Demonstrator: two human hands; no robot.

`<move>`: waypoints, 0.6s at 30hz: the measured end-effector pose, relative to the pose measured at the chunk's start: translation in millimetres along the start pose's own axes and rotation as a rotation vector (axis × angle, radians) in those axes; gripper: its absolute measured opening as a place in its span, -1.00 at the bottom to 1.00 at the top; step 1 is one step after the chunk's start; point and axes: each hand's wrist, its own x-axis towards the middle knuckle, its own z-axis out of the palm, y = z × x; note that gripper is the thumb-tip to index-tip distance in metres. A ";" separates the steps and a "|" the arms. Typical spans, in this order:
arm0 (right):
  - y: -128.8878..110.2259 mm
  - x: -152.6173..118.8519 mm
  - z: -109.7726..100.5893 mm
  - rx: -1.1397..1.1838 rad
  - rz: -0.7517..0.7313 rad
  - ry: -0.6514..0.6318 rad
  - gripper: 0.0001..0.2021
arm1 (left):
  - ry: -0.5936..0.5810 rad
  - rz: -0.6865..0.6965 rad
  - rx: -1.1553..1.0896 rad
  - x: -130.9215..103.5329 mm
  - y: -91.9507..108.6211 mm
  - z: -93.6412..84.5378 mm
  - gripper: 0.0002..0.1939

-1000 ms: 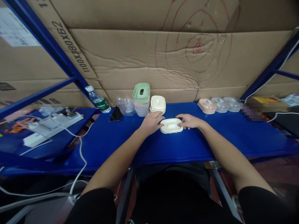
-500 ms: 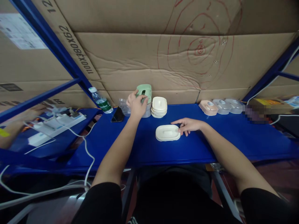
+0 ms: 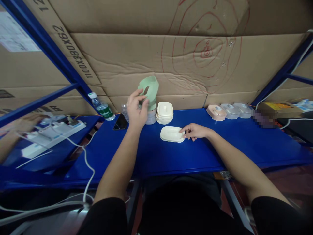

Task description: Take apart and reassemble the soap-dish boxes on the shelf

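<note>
Left fingers (image 3: 145,105) gripping green container (image 3: 152,88), tilted

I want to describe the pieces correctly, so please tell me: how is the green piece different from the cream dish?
The green piece is tilted and raised in the left hand; the cream dish lies flat on the blue table, the right hand at its edge. The green piece has an elongated opening; the cream dish shows none. Both have rounded outlines.
</note>
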 end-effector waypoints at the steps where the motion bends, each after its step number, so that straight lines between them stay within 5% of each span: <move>1: 0.8 0.6 0.2 -0.002 -0.009 0.006 -0.40 | -0.007 0.013 -0.045 -1.8 6.7 -6.6 -0.75; 6: -0.6 2.7 0.7 0.023 -0.190 0.210 -0.31 | -0.091 -0.075 -0.409 -29.8 21.7 -22.3 -0.70; 11: -12.0 0.8 4.0 0.148 -0.356 0.449 -0.12 | -0.382 -0.304 -0.645 -56.0 21.6 -9.5 -0.58; 15: -14.0 -2.3 5.1 0.113 -0.401 0.558 -0.39 | -0.566 -0.453 -0.811 -66.8 26.8 9.1 -0.57; 18: -13.4 -3.9 5.2 0.033 -0.328 0.554 -0.46 | -0.514 -0.619 -0.873 -72.0 25.8 20.6 -0.58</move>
